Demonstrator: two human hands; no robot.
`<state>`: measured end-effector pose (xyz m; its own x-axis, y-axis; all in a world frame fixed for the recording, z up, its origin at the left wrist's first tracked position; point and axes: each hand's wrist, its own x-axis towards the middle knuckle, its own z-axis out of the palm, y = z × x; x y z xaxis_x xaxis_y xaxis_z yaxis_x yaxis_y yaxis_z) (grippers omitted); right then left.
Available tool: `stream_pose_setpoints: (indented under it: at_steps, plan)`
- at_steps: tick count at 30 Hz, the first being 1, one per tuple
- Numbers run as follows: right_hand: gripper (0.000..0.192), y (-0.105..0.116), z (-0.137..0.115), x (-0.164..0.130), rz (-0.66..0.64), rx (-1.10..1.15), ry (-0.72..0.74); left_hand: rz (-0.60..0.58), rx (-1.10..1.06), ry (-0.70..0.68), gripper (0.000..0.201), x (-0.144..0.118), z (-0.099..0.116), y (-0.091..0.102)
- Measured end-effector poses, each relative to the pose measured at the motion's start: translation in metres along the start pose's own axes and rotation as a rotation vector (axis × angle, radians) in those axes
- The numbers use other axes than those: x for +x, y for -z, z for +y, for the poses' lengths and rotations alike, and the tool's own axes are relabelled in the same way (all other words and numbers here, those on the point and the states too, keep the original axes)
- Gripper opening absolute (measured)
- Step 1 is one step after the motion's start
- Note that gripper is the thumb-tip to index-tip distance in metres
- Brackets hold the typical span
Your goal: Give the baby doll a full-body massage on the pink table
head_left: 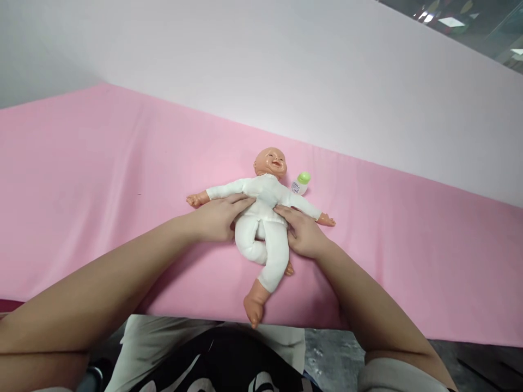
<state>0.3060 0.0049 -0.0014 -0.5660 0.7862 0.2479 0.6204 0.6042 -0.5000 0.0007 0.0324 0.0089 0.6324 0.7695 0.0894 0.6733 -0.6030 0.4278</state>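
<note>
Soft white cloth body on this baby doll (pixel 263 218), with harder-looking plastic head, hands and feet, so I'd guess it's light and floppy in the middle and stiff only at the ends. The stuffed torso and legs will probably squash and bend if you squeeze, and the limbs would dangle if you lifted it by one arm. Best place to take hold looks like the waist or under the arms, where there's some bulk to press against. Not fragile, not slippery as far as I can tell, the fabric should give decent friction.

It's lying on its back on the pink table (pixel 102 179), a bit in from the near edge, head pointing toward the far edge, arms spread out sideways. One leg stretches down so the foot hangs right at the near edge, the other is bent inward.

The left hand (pixel 216 219) lies flat against the doll's side at the waist, fingers loosely spread and pressing on the cloth, not closed around anything. The right hand (pixel 302 235) does the same on the other side, so the doll sits between both palms, grip apart on each.

A small bottle with a green cap (pixel 301 184) lies just beside the doll's head and shoulder, toward the far edge.
</note>
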Motion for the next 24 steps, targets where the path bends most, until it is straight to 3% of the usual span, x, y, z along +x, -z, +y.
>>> stream_pose_setpoints:
  at_steps: [2,4,11,15,19,24]
  plan:
    - [0.082,-0.005,0.000,-0.001,-0.038,0.004,-0.022,0.039,0.016,0.014,0.105,0.000,-0.004,-0.009]
    - [0.089,-0.009,0.000,-0.002,-0.043,0.024,-0.053,0.090,0.003,-0.011,0.105,0.001,-0.005,-0.015]
    - [0.083,-0.011,0.005,-0.003,0.014,0.128,-0.023,0.186,-0.369,-0.125,0.061,0.001,-0.010,-0.018]
    - [0.083,-0.013,0.005,-0.004,-0.001,0.032,-0.015,0.074,-0.523,-0.063,0.059,0.003,-0.022,-0.014]
    - [0.087,-0.019,0.002,-0.007,-0.042,-0.048,-0.013,-0.026,-0.577,-0.091,0.058,0.003,-0.028,-0.005]
    - [0.100,-0.034,-0.011,-0.014,-0.036,-0.134,0.005,-0.111,-0.383,-0.024,0.051,-0.009,-0.001,0.014]
